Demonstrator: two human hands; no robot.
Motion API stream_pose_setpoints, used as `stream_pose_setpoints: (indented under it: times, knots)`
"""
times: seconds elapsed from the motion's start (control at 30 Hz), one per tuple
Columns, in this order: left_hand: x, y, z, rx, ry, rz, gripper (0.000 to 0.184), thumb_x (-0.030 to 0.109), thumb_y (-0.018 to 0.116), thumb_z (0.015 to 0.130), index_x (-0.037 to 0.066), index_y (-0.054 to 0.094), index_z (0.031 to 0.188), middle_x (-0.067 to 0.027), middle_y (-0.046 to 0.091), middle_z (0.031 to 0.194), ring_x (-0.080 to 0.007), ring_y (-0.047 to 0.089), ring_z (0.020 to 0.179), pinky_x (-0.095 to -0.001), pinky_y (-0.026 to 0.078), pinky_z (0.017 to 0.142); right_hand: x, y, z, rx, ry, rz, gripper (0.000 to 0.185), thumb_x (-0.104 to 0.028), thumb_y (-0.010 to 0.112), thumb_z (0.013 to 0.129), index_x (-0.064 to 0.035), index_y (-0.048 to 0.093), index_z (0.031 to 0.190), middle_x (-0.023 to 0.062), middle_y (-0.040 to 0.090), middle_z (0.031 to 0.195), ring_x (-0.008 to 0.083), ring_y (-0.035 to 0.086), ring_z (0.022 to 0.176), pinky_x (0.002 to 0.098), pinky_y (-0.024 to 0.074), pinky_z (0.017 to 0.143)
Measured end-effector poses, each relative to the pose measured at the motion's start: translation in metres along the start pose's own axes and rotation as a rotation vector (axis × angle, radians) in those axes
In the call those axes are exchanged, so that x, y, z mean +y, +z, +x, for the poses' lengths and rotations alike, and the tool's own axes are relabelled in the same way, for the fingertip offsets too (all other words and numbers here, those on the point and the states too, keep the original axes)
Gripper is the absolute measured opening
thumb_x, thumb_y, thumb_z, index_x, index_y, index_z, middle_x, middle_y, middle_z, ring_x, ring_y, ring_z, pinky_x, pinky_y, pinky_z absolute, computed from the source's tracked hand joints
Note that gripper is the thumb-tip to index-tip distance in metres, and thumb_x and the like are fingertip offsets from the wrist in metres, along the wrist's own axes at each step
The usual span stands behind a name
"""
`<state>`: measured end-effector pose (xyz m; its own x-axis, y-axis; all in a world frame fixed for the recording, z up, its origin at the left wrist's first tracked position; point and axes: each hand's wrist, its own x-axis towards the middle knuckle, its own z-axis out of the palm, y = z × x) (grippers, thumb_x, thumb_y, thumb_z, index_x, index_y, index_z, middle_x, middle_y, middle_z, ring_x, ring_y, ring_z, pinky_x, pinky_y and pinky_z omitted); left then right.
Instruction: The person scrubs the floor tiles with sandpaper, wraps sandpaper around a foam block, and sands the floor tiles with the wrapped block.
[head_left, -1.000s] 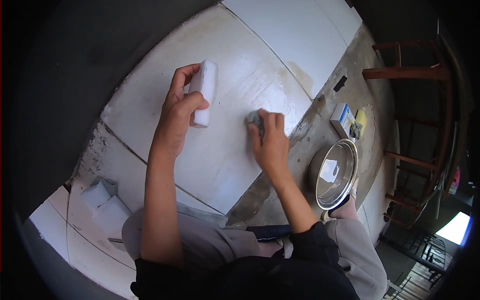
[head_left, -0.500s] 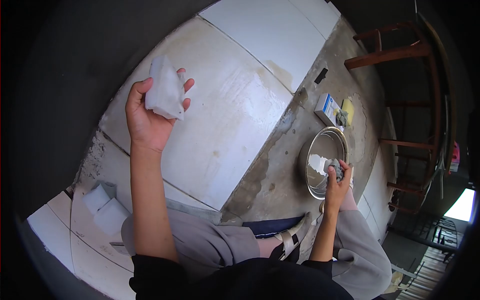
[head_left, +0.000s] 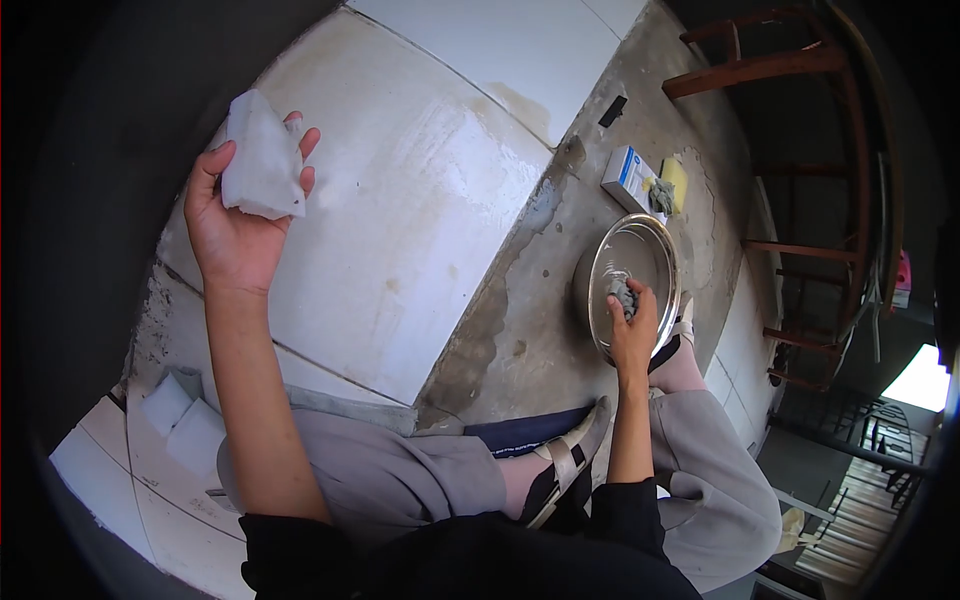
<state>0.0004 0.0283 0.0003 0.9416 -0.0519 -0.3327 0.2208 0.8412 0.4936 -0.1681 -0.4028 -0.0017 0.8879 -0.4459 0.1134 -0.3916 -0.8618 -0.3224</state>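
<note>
Raised at the left, my left hand (head_left: 240,245) is closed around a white sponge-like block (head_left: 258,160) with a ragged lower corner, thumb on one side and fingers on the other. My right hand (head_left: 636,328) is inside a shiny metal basin (head_left: 592,290), pinching a crumpled grey cloth-like wad (head_left: 624,295) at the water. Ripples show around the wad. Whether it is cloth or a scrubbing pad, I cannot tell.
Beyond the basin lie a blue-and-white box (head_left: 627,178), a yellow sponge (head_left: 674,184) and a grey-green crumpled piece (head_left: 661,196). A black object (head_left: 612,111) is farther off. White blocks (head_left: 195,435) sit at lower left. Wooden furniture (head_left: 765,72) stands at right.
My right hand has lowered the grey wad from above the basin into it. The view has shifted, and my left hand with the white block appears farther left.
</note>
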Motion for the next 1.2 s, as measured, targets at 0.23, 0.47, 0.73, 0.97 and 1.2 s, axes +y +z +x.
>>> stream_pose_setpoints:
  times: [0.23, 0.47, 0.73, 0.97, 1.2]
  knots:
    - [-0.002, 0.000, 0.001, 0.039, 0.027, 0.012, 0.065, 0.027, 0.059, 0.086, 0.001, 0.042, 0.143, -0.0231, 0.053, 0.137, -0.0412, 0.051, 0.128, -0.0446, 0.052, 0.091, -0.037, -0.010, 0.003, 0.077, 0.038, 0.224, 0.038, -0.013, 0.070, 0.088, -0.0003, 0.058, 0.121, 0.0160, 0.063, 0.111, 0.0263, 0.061, 0.100, 0.0329, 0.0464, 0.090]
    - [-0.002, 0.004, 0.000, 0.078, 0.042, 0.010, 0.063, 0.027, 0.059, 0.087, -0.001, 0.043, 0.141, -0.0212, 0.057, 0.132, -0.0401, 0.055, 0.124, -0.0442, 0.052, 0.091, -0.164, 0.033, -0.040, -0.350, -0.211, 0.370, 0.043, -0.010, 0.071, 0.082, 0.0004, 0.057, 0.121, 0.0192, 0.060, 0.108, 0.0342, 0.061, 0.100, 0.0373, 0.0482, 0.089]
    - [0.001, 0.003, -0.001, 0.101, 0.037, -0.030, 0.060, 0.028, 0.060, 0.086, 0.000, 0.047, 0.138, -0.0178, 0.060, 0.127, -0.0371, 0.058, 0.121, -0.0438, 0.051, 0.090, -0.185, 0.080, -0.074, -0.340, -0.602, 0.252, 0.049, -0.005, 0.074, 0.077, -0.0038, 0.059, 0.124, 0.0196, 0.058, 0.111, 0.0352, 0.059, 0.099, 0.0412, 0.0512, 0.081]
    - [0.001, 0.001, -0.002, 0.116, 0.037, -0.043, 0.060, 0.029, 0.060, 0.085, 0.000, 0.048, 0.136, -0.0164, 0.061, 0.124, -0.0355, 0.059, 0.120, -0.0438, 0.050, 0.091, -0.193, 0.100, -0.026, -0.232, -0.567, 0.205, 0.045, -0.005, 0.073, 0.081, -0.0037, 0.060, 0.124, 0.0204, 0.057, 0.110, 0.0355, 0.059, 0.095, 0.0416, 0.0515, 0.076]
    - [0.002, 0.001, -0.001, 0.133, 0.042, -0.040, 0.060, 0.029, 0.060, 0.085, -0.001, 0.048, 0.136, -0.0161, 0.061, 0.123, -0.0349, 0.059, 0.119, -0.0438, 0.051, 0.090, -0.182, 0.078, -0.094, -0.342, -0.606, 0.198, 0.051, -0.003, 0.077, 0.076, -0.0039, 0.060, 0.124, 0.0199, 0.056, 0.106, 0.0337, 0.061, 0.091, 0.0404, 0.0528, 0.076]
